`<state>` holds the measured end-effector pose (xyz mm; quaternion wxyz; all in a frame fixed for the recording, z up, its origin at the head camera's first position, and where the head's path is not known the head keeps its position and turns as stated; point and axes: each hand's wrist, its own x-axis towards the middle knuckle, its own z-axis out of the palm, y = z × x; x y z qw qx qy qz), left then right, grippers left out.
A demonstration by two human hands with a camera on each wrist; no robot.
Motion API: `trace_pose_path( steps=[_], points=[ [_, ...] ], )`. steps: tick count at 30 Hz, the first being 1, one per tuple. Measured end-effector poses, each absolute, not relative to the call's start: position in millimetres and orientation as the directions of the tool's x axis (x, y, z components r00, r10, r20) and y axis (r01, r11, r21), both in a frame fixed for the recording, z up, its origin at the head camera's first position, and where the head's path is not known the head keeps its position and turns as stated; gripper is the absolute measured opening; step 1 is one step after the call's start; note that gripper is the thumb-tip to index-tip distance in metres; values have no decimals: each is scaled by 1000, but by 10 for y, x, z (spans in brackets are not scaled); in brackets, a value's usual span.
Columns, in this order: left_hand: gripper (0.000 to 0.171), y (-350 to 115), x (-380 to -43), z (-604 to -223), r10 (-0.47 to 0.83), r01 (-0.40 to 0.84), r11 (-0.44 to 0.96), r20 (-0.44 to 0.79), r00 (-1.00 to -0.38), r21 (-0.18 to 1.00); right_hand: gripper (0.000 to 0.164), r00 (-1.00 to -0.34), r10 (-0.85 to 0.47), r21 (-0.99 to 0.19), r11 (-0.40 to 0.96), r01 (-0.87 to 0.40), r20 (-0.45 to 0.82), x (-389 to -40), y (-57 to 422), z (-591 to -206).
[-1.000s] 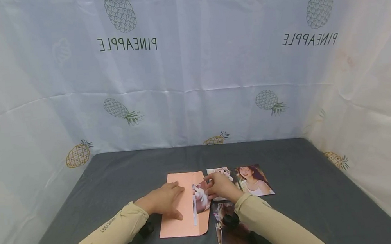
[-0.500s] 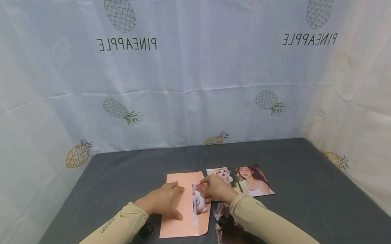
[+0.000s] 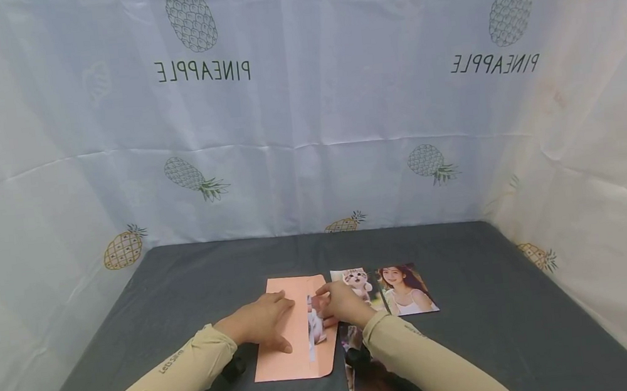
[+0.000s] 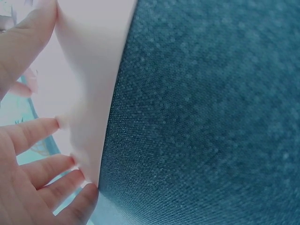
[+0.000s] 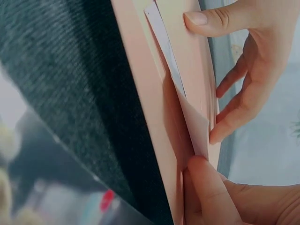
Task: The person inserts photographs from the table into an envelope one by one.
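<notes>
A pink envelope (image 3: 273,366) lies on the dark table with its flap side to the right. My left hand (image 3: 259,324) rests on it, fingers spread and nearly straight, holding it flat. Between the thumb and fingers of my right hand (image 3: 345,304) is a photo (image 3: 316,328) with a white furry animal on it, its left part hidden inside the envelope. The right wrist view has my right fingertips (image 5: 200,164) pinching the photo's edge at the envelope's mouth, beside a pale strip (image 5: 164,42). In the left wrist view, the left fingertips (image 4: 51,123) touch the envelope.
Right of the envelope lie a kitten photo (image 3: 359,282) and a portrait photo (image 3: 408,290), side by side. A darker photo (image 3: 371,385) lies nearer, partly under the right sleeve (image 3: 419,349). A white pineapple-print curtain (image 3: 292,97) surrounds the dark table (image 3: 212,265).
My right hand has moved a little to the left, and the photo it pinches has slid further into the envelope. The left hand has stayed in place.
</notes>
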<state>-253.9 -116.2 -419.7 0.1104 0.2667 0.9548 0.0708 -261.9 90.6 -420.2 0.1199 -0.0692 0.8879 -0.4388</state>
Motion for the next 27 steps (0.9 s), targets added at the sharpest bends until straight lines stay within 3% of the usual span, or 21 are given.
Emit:
trace_pose_path(
  steps=[13, 27],
  points=[
    [88, -1166, -2540, -4196, 525, 492, 847, -171, -834, 202, 42, -967, -224, -784, 619, -44, -123, -2613, 850, -4237],
    [87, -1168, -2551, -4208, 530, 496, 843, -163, -832, 211, 45, -967, -186, -806, 591, 31, -173, -2599, 822, -4234]
  ],
)
